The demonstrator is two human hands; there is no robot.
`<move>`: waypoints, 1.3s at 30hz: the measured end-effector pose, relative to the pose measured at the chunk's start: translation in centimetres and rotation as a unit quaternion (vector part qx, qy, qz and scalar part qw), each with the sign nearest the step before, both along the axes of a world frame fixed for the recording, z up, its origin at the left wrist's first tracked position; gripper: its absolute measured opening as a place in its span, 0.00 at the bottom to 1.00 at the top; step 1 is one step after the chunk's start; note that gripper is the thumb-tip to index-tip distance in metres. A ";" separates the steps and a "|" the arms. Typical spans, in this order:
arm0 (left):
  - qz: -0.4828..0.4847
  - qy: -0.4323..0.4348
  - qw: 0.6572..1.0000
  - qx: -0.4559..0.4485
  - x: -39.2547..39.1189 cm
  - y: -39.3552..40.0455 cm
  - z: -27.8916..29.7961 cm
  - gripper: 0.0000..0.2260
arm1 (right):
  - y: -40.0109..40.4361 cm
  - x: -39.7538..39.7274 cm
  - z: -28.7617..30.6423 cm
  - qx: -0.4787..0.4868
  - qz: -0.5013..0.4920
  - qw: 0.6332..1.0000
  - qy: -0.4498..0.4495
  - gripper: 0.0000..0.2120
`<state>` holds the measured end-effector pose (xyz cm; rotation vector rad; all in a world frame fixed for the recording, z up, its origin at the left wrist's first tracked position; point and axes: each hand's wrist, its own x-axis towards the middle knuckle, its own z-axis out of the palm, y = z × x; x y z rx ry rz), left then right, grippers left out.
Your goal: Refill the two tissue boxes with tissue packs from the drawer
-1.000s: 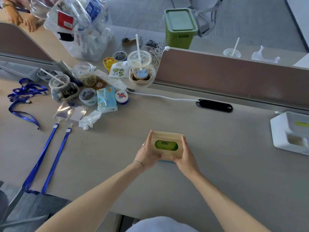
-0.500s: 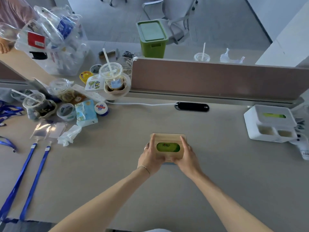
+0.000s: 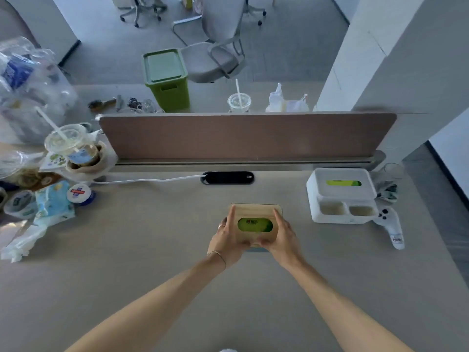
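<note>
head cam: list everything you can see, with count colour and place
wooden tissue box: 1, tan lid, green pack showing, desk centre
white tissue box: 1, white, green in slot, desk right
controller: 1, white, right of white box
divider: 1, brown, behind desk
bin: 1, green, beyond divider
lidded cups: several, clear, far desk and left
clutter: pile, mixed, desk left
left hand: 1, on wooden box
right hand: 1, on wooden box

Wooden-lidded tissue box (image 3: 256, 212) flat mid-desk, green pack in slot, white tissue box (image 3: 340, 196) right
</note>
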<state>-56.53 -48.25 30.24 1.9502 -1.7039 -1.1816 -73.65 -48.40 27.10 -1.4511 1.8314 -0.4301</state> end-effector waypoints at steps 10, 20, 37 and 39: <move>-0.011 0.003 1.000 0.025 -7.6 -5.9 -2.8 0.42 | -5.5 -7.3 -2.4 0.010 0.000 1.000 -0.012 0.49; -0.040 -0.057 0.998 0.004 -12.0 -11.6 -3.8 0.44 | -8.1 -7.7 -2.2 -0.130 0.091 0.979 0.127 0.36; -0.060 -0.064 0.996 -0.002 -13.3 -14.3 -3.8 0.44 | -11.1 -9.8 -2.3 -0.100 0.068 0.993 0.012 0.34; -0.030 -0.051 0.998 -0.029 -13.7 -13.6 -3.0 0.40 | -11.1 -10.0 -1.1 -0.116 0.032 0.993 -0.012 0.33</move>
